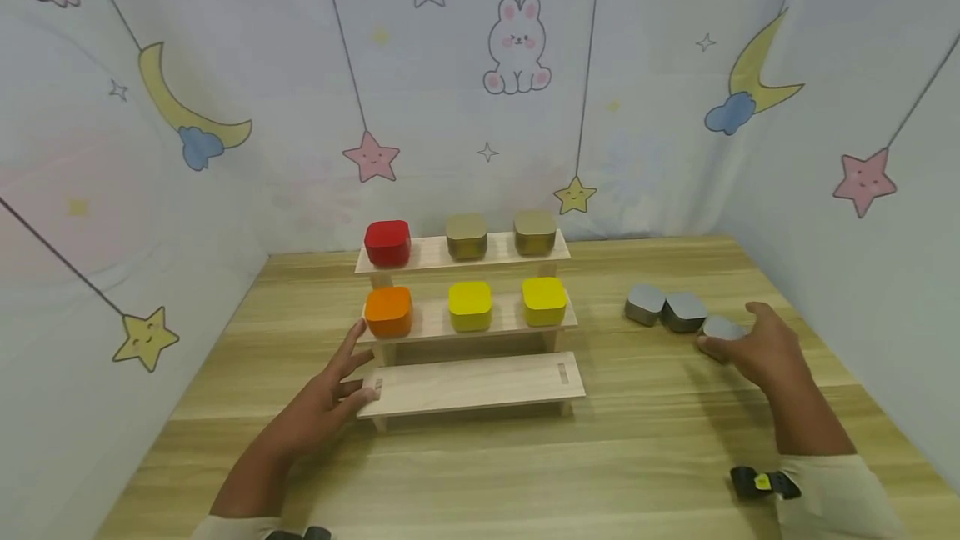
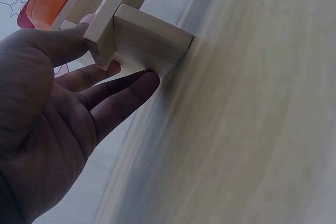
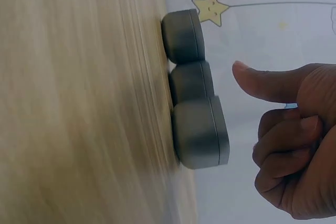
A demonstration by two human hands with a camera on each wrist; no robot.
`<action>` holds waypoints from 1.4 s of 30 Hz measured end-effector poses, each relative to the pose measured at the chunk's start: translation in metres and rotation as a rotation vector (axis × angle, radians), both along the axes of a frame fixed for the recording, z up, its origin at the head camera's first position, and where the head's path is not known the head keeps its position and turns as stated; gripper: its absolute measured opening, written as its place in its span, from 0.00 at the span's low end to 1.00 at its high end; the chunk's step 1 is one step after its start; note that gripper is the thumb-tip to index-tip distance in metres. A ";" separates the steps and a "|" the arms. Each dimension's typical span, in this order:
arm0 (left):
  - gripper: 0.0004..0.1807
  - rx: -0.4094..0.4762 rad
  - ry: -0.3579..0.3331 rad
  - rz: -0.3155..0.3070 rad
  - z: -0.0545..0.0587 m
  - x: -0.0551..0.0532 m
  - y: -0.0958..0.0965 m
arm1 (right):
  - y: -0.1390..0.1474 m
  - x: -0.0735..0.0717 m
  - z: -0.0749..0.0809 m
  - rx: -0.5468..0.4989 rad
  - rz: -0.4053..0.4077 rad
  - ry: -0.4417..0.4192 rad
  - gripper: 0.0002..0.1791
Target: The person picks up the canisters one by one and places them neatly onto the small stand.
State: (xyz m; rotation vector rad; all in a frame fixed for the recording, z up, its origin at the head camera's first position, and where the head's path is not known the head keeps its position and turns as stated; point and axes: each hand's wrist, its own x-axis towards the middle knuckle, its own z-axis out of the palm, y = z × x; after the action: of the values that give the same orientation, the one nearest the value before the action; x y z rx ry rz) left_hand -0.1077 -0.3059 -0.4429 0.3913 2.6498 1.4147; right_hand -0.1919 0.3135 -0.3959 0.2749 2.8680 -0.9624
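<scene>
A three-step wooden rack (image 1: pixel 472 382) stands on the table. My left hand (image 1: pixel 318 407) is at its left end, fingers spread, the thumb at the lowest step; in the left wrist view, that hand (image 2: pixel 58 103) touches the plank end (image 2: pixel 102 32). At the right, my right hand (image 1: pixel 768 350) reaches over the nearest of three grey rounded boxes (image 1: pixel 722 328). The right wrist view shows a gap between that box (image 3: pixel 197 134) and the right hand (image 3: pixel 294 145), its thumb out and other fingers bent, holding nothing.
A red box (image 1: pixel 387 243) and two dull gold boxes (image 1: pixel 467 237) sit on the top step. The middle step bears an orange box (image 1: pixel 388 312) and two yellow boxes (image 1: pixel 470 306). White printed cloth (image 1: pixel 450 98) surrounds the table's back and sides.
</scene>
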 end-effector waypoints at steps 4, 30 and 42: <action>0.56 -0.001 0.003 0.001 0.001 0.001 0.000 | 0.012 -0.004 -0.004 0.008 0.019 -0.029 0.69; 0.56 -0.004 -0.006 0.010 0.001 0.000 0.000 | 0.042 -0.013 -0.038 -0.289 0.192 -0.104 0.55; 0.56 0.003 0.004 -0.002 0.001 0.002 0.001 | 0.046 -0.015 -0.049 -0.360 0.209 -0.115 0.50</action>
State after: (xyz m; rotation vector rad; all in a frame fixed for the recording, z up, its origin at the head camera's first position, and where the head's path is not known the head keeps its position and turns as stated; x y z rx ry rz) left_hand -0.1062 -0.3050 -0.4424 0.3975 2.6501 1.4197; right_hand -0.2064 0.3593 -0.4445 -0.0016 2.4971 -1.3384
